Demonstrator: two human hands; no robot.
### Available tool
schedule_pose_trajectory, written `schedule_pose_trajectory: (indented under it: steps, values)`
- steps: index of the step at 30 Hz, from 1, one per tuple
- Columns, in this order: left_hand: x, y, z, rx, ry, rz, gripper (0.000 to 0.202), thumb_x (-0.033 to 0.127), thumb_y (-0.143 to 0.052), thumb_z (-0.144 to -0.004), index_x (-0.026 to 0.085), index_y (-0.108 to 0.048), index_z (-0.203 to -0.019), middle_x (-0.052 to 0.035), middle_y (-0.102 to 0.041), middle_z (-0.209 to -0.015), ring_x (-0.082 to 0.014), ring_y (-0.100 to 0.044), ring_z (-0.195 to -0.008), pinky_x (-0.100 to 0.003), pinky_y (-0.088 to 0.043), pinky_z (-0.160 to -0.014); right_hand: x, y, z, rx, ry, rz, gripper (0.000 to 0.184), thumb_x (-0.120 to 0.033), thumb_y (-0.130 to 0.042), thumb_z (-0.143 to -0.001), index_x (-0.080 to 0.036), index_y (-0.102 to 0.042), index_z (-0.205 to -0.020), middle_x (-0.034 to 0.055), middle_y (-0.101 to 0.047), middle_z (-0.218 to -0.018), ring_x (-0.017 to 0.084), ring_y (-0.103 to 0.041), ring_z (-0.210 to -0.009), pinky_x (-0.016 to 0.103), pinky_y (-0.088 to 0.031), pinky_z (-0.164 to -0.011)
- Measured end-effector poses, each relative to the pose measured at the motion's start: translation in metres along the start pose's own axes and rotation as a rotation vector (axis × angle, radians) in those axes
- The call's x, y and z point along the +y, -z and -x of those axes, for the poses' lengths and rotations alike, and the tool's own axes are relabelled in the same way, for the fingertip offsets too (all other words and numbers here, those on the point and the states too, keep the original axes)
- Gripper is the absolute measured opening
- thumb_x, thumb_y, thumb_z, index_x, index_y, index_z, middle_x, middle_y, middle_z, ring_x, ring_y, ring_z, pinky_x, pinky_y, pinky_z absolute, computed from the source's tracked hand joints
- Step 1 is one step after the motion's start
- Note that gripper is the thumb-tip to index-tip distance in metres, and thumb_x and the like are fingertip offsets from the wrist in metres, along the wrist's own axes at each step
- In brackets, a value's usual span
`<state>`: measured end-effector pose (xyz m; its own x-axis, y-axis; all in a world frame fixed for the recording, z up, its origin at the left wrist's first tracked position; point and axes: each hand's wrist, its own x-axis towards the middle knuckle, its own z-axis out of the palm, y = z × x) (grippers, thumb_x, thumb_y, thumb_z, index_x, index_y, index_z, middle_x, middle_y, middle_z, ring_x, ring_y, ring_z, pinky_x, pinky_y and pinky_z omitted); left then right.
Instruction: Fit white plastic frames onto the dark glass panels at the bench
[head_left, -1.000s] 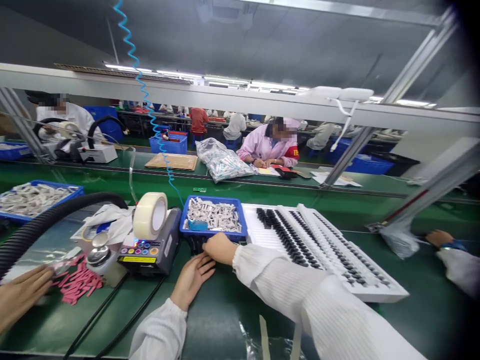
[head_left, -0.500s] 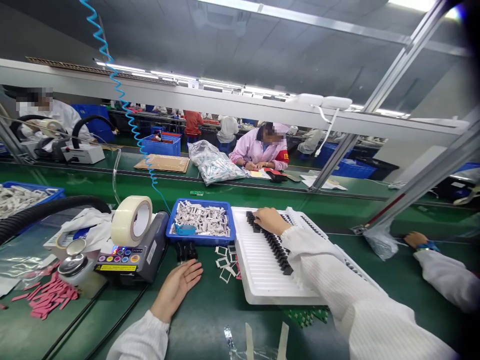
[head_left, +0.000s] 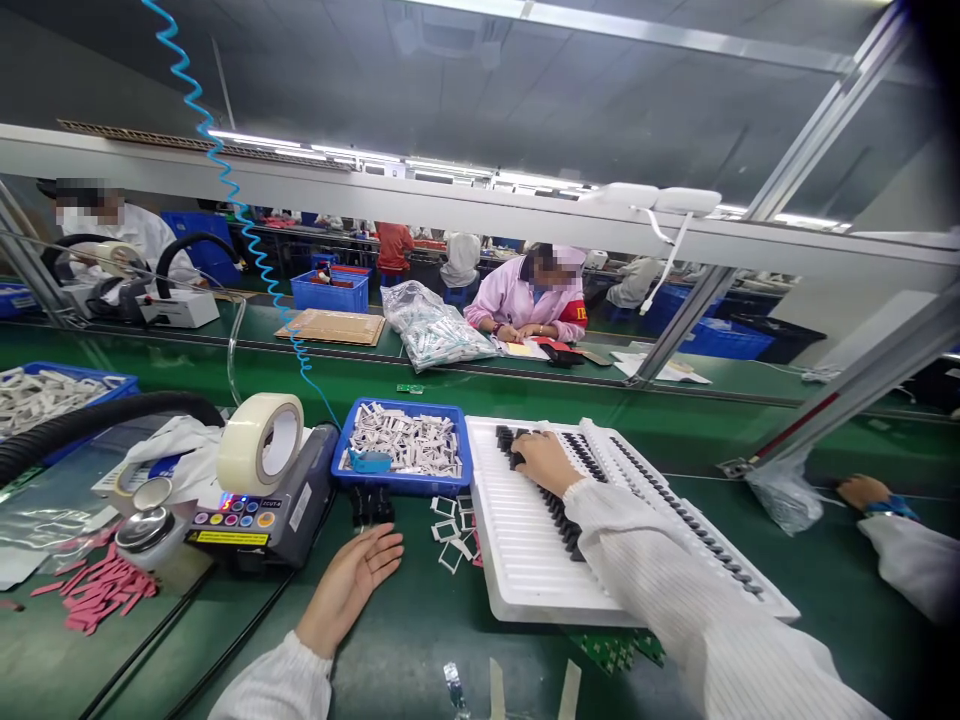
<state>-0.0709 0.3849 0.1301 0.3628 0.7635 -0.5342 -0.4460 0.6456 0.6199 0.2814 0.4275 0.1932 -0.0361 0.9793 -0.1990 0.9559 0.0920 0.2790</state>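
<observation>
My left hand point(head_left: 352, 580) lies open, palm up, on the green table with nothing in it, just in front of a tape dispenser point(head_left: 262, 505). My right hand point(head_left: 544, 462) rests on a white ribbed tray point(head_left: 517, 550), its fingers curled over a row of small black parts point(head_left: 559, 510); what they hold, if anything, is hidden. A blue bin point(head_left: 405, 455) of small grey-white pieces stands left of the tray. Several little white frames point(head_left: 452, 520) lie loose between my two hands.
A black hose point(head_left: 82, 425) and pink strips point(head_left: 105, 590) lie at the left. A second white tray point(head_left: 675, 520) sits behind the first. Another person's hand point(head_left: 862, 492) holds a bag at the right. Workers sit across the green conveyor point(head_left: 675, 400).
My right hand left the front of the blue bin and went onto the white tray, then drew slightly nearer along the black row. My left hand stayed put, palm up.
</observation>
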Motion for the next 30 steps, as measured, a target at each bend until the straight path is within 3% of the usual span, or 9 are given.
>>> schedule_pose_trajectory:
  steps: [16, 30]
  values:
    - [0.0, 0.001, 0.003, -0.029, -0.042, 0.04, 0.017, 0.015, -0.057, -0.08, 0.01, -0.068, -0.092, -0.012, -0.073, -0.084, -0.019, -0.067, -0.08, -0.032, -0.052, -0.079, -0.013, 0.002, 0.0, -0.011, -0.062, 0.077, 0.029, -0.032, -0.053, -0.088, -0.016, -0.055, -0.111, 0.0071, -0.057, -0.112, 0.021, -0.056, -0.1, 0.044, -0.047, -0.085]
    - [-0.003, 0.001, 0.005, -0.067, -0.087, 0.039, 0.019, 0.019, -0.063, -0.076, 0.011, -0.068, -0.093, -0.0113, -0.072, -0.085, -0.0188, -0.067, -0.08, -0.033, -0.05, -0.079, 0.021, 0.011, -0.021, -0.124, 0.385, -0.01, 0.025, -0.033, -0.053, -0.088, -0.014, -0.057, -0.105, 0.0057, -0.059, -0.106, 0.018, -0.058, -0.095, 0.041, -0.046, -0.085]
